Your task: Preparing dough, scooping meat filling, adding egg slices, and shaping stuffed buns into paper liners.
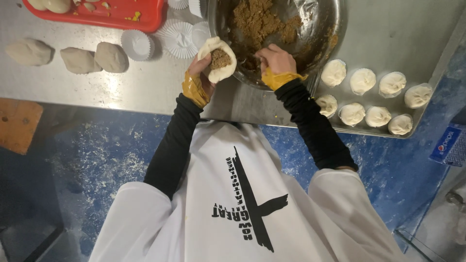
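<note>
Two work surfaces: steel table (145, 87), baking tray (388, 43) with eight pleated, smooth buns (362, 80). Large metal bowl (320, 34) holds coarse brown filling (257, 22). Left hand (201, 73) cups an open dough round (217, 59), filling inside; right hand (274, 59) is curled at the bowl rim, grip unclear. Risk, as I judge it: overfilled soft dough tears or won't seal. Three dough lumps (80, 59) nearby.

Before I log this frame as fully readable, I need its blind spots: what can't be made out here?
Head view only:
- Right hand: fingertips curl into the metal bowl, so what its grip holds is hidden.
- Metal bowl: far rim cut off by the top edge.
- Red tray: mostly cut off at the top.
- Left hand: palm covered by the filled dough.
- Dough lumps: overexposed, surface detail lost.
</note>
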